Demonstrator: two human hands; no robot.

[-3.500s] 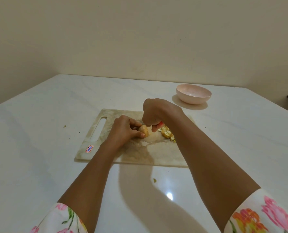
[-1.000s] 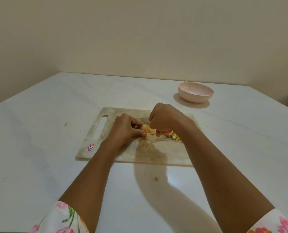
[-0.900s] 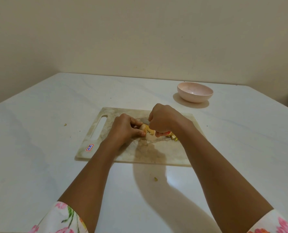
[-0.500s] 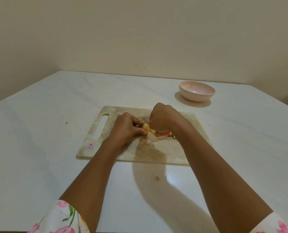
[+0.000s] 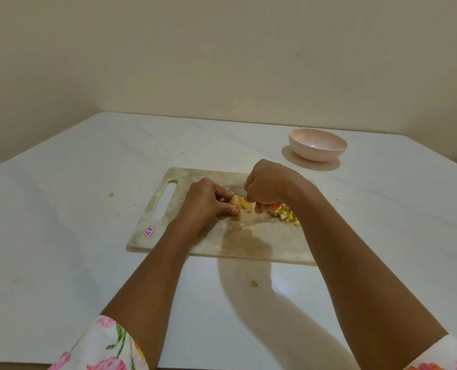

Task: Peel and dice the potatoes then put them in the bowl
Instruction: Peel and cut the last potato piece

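Pins the potato (image 5: 242, 207) to the board (image 5: 248, 245) with the left hand (image 5: 208, 202), fingertips and thumb curled round its left end. Grips the knife (image 5: 239, 192) in the right hand (image 5: 270, 186), fist wrapped over a red handle (image 5: 275, 205) that barely shows beneath it. Points the steel toward the left hand, across the top of the potato.

Shows more steel than a second ago, with the right hand a little higher and further back. Reads as a reset between strokes or the start of a fresh cut, not a finished one.

Leaves a small heap of dice (image 5: 286, 215) on the board just right of the potato, partly behind the right wrist. Looks about as big as 3.5 s ago, so little has been added.

Has the bowl (image 5: 317, 153) well apart at the far right of the tabletop (image 5: 88, 236), with nothing visible inside.

Amounts to dicing under way and transfer not begun. Calls for care, with left fingertips just beside the knife. Cannot tell whether any skin remains on the potato.
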